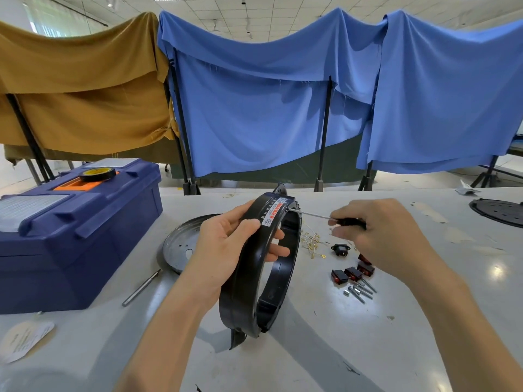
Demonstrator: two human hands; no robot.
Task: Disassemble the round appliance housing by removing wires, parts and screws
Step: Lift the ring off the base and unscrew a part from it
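Between the hands the housing ring stands on the tabletop: left hand grips its rim, and right hand holds a screwdriver against its top. Wires, switches and screws lie beside the right hand, so it seems nearly stripped.

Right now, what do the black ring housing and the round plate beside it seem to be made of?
The ring housing looks like glossy black moulded plastic: smooth surface, soft highlights. The round plate looks like thin sheet metal, perhaps steel or aluminium: grey mirror-like sheen, punched holes.
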